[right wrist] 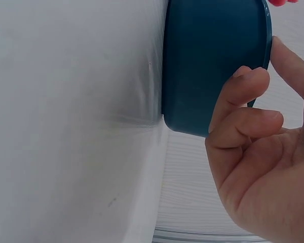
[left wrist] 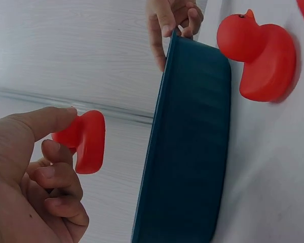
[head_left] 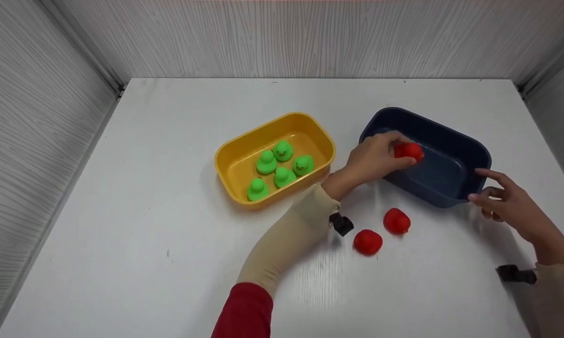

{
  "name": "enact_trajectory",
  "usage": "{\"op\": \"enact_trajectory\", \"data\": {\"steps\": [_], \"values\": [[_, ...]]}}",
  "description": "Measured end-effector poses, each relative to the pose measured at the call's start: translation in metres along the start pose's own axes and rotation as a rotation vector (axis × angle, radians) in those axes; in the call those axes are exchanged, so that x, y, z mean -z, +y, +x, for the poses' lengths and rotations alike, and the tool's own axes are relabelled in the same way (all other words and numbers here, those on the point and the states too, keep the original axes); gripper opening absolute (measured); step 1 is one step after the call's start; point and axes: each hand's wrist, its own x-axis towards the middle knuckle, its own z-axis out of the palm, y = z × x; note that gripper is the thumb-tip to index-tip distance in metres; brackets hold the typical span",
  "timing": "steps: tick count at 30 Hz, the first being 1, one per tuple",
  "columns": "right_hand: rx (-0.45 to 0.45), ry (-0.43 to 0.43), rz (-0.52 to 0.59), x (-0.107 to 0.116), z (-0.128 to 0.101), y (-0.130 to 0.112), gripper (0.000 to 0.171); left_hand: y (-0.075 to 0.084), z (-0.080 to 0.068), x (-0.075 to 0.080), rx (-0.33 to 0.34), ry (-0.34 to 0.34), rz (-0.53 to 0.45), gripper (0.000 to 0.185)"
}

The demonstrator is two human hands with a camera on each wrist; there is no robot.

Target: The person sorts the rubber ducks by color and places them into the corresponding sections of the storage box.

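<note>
My left hand [head_left: 372,158] pinches a red rubber duck [head_left: 411,151] between thumb and fingers, above the near left side of the dark blue bin [head_left: 444,130]. In the left wrist view the held duck [left wrist: 92,144] is higher than the bin's rim, its head partly covered by the fingers. At the bin's right end my right hand [head_left: 516,206] grips the rim, one finger over the edge and the thumb at the near corner. Two more red ducks, one nearer the bin [head_left: 397,221] and one farther left [head_left: 368,242], rest on the white table in front of it.
Left of the blue bin stands a yellow bin [head_left: 225,176] with several green rubber ducks [head_left: 282,150] inside. Wood-grain panels [head_left: 282,40] close off the table's back and both sides. My left forearm crosses in front of the yellow bin's right corner.
</note>
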Motion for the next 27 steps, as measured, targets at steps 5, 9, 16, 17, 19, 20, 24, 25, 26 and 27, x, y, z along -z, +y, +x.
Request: {"op": "enact_trajectory", "data": {"steps": [5,9,16,17,19,20,24,25,26,27], "values": [[0.009,0.01,0.001,0.0,0.0,0.001,0.063,-0.003,0.012,-0.006,-0.001,-0.018,0.032,0.04],[0.027,0.004,0.003,0.0,0.001,0.001,0.063,-0.009,0.02,-0.012,0.001,-0.032,0.079,0.041],[0.028,0.0,0.0,0.0,0.001,0.001,0.064,-0.014,0.028,-0.018,0.015,-0.038,0.08,0.04],[0.025,0.001,-0.001,0.0,0.001,0.001,0.064,-0.015,0.029,-0.018,0.017,-0.042,0.082,0.04],[0.021,0.003,-0.003,0.0,0.001,0.001,0.064,-0.015,0.03,-0.018,0.024,-0.047,0.084,0.041],[0.021,0.004,-0.003,0.0,0.001,0.001,0.064,-0.015,0.03,-0.018,0.028,-0.049,0.087,0.041],[0.021,0.005,-0.006,-0.001,0.001,0.0,0.064,-0.016,0.03,-0.018,0.042,-0.052,0.114,0.041],[0.02,0.003,-0.004,-0.001,0.001,0.0,0.064,-0.016,0.029,-0.017,0.046,-0.057,0.121,0.041],[0.019,0.002,-0.002,-0.001,0.0,0.0,0.064,-0.017,0.029,-0.017,0.049,-0.061,0.131,0.041],[0.019,0.0,-0.002,-0.001,0.0,0.0,0.064,-0.017,0.029,-0.018,0.056,-0.064,0.141,0.041]]}}
